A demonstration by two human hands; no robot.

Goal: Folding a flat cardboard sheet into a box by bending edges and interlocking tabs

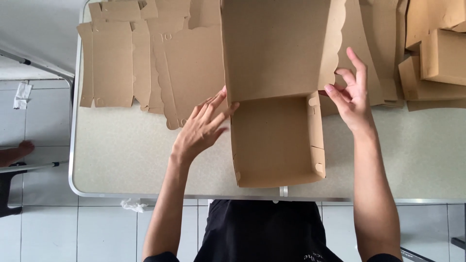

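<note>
Below, speckled table [121,150] over tiled floor [48,233]

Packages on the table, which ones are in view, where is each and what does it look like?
Open brown cardboard box: table centre, lid raised, between left hand and right hand.
Flat box blanks: far left, unfolded brown cutouts, overlapping.
Folded boxes: far right, brown, stacked.
No labels, signs or screens are visible.

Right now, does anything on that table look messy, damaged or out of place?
Nothing looks damaged. The flat cardboard blanks lie fanned and overlapping rather than squared up, and a crumpled white scrap hangs at the table edge.
</note>
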